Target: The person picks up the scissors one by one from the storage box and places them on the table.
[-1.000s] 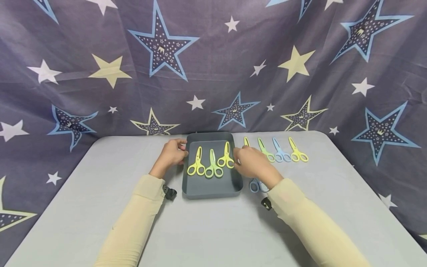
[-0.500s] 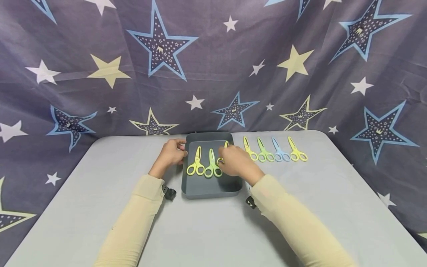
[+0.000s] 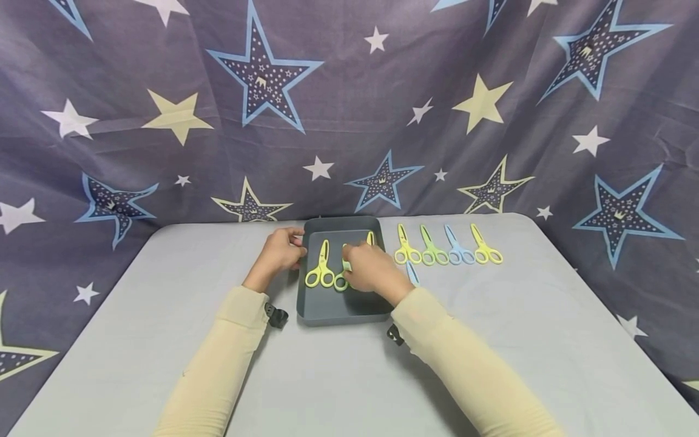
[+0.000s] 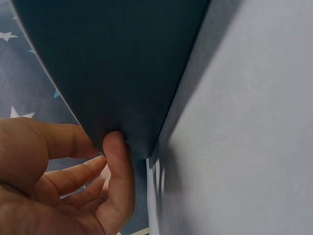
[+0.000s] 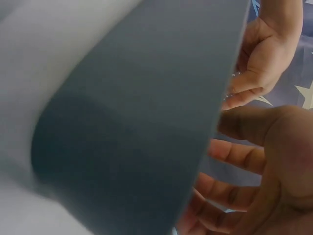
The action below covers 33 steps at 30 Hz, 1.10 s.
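A dark grey tray (image 3: 344, 317) sits on the table with scissors inside it. My left hand (image 3: 281, 249) pinches its left rim; in the left wrist view the thumb (image 4: 119, 161) presses the outer wall. My right hand (image 3: 371, 270) reaches over the right side, fingers at the green scissors (image 3: 341, 283), which it partly covers. In the right wrist view its fingers (image 5: 237, 155) are spaced apart, tips hidden behind the tray wall. Yellow scissors (image 3: 320, 276) lie to the left of the green pair, and another yellow pair (image 3: 370, 238) shows only its tip above the right hand.
Right of the tray is a row of scissors: yellow (image 3: 407, 252), green (image 3: 435, 255), blue (image 3: 461, 254) and yellow (image 3: 488, 252). Below it, more blue scissors (image 3: 412, 274) are partly hidden by the right arm. A star-patterned cloth (image 3: 327, 133) hangs behind the table.
My right hand has moved left from the tray's right edge, past the right yellow scissors, to the green pair. The left hand stays on the rim.
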Each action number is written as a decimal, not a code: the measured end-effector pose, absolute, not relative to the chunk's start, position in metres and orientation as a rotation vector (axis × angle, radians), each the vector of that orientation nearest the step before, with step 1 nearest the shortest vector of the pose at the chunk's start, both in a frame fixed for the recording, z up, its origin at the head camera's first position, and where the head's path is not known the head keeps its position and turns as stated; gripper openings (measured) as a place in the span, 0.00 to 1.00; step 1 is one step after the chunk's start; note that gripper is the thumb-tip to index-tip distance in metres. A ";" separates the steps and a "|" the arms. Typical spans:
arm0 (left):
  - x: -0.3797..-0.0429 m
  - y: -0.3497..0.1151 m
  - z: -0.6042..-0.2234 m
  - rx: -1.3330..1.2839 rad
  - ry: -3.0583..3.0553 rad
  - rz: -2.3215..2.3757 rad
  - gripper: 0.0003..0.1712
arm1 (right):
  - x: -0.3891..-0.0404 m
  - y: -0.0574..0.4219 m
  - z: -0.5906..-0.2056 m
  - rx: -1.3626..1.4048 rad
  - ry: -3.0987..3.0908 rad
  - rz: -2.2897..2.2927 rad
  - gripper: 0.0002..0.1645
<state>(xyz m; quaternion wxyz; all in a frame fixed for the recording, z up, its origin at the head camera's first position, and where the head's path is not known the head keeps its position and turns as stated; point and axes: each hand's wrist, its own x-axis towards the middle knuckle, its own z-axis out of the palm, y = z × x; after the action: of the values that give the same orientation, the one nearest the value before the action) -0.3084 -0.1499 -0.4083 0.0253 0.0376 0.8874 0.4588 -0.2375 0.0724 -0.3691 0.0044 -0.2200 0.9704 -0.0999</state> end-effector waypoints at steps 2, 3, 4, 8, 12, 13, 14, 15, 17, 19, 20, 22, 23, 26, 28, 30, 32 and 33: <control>-0.308 -0.149 -0.408 0.116 2.741 1.418 0.32 | -0.238 0.070 -0.372 -0.676 3.023 -0.307 0.21; -0.308 -0.149 -0.408 0.116 2.741 1.417 0.32 | -0.238 0.068 -0.373 -0.674 3.015 -0.309 0.21; -0.308 -0.149 -0.408 0.117 2.742 1.415 0.32 | -0.238 0.067 -0.374 -0.671 3.009 -0.314 0.22; -0.308 -0.148 -0.407 0.121 2.748 1.411 0.32 | -0.239 0.063 -0.377 -0.666 2.978 -0.320 0.23; -0.307 -0.148 -0.407 0.123 2.742 1.408 0.32 | -0.239 0.061 -0.378 -0.657 2.958 -0.286 0.24; -0.307 -0.148 -0.406 0.122 2.740 1.407 0.32 | -0.239 0.061 -0.378 -0.654 2.955 -0.280 0.24; -0.307 -0.148 -0.406 0.121 2.739 1.407 0.32 | -0.239 0.060 -0.378 -0.649 2.950 -0.275 0.24; -0.307 -0.148 -0.407 0.119 2.738 1.407 0.32 | -0.239 0.060 -0.379 -0.645 2.946 -0.274 0.24; -0.307 -0.149 -0.407 0.115 2.738 1.407 0.32 | -0.239 0.060 -0.379 -0.640 2.936 -0.278 0.23; -0.307 -0.149 -0.407 0.110 2.738 1.408 0.32 | -0.239 0.059 -0.380 -0.638 2.929 -0.283 0.21; -0.307 -0.149 -0.407 0.109 2.737 1.407 0.32 | -0.239 0.059 -0.381 -0.637 2.924 -0.285 0.20; -0.307 -0.149 -0.408 0.108 2.735 1.408 0.32 | -0.238 0.059 -0.382 -0.636 2.919 -0.284 0.19; -0.307 -0.149 -0.408 0.108 2.734 1.408 0.32 | -0.238 0.059 -0.383 -0.635 2.918 -0.280 0.18; -0.308 -0.149 -0.408 0.108 2.735 1.407 0.32 | -0.238 0.058 -0.384 -0.637 2.925 -0.262 0.14; -0.308 -0.149 -0.408 0.108 2.737 1.406 0.32 | -0.239 0.058 -0.385 -0.644 2.934 -0.255 0.10; -0.308 -0.149 -0.408 0.106 2.740 1.406 0.32 | -0.239 0.057 -0.385 -0.648 2.939 -0.252 0.05; -0.307 -0.149 -0.408 0.105 2.741 1.406 0.32 | -0.240 0.057 -0.387 -0.652 2.939 -0.258 0.01; -0.307 -0.149 -0.408 0.104 2.739 1.406 0.32 | -0.240 0.056 -0.387 -0.651 2.935 -0.257 0.02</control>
<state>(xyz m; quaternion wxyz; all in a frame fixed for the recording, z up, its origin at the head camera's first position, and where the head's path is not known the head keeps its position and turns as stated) -0.3075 -0.1493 -0.4081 0.0307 0.0339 0.8888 0.4561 -0.2402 0.0565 -0.3875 0.0622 -0.2154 0.9708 -0.0851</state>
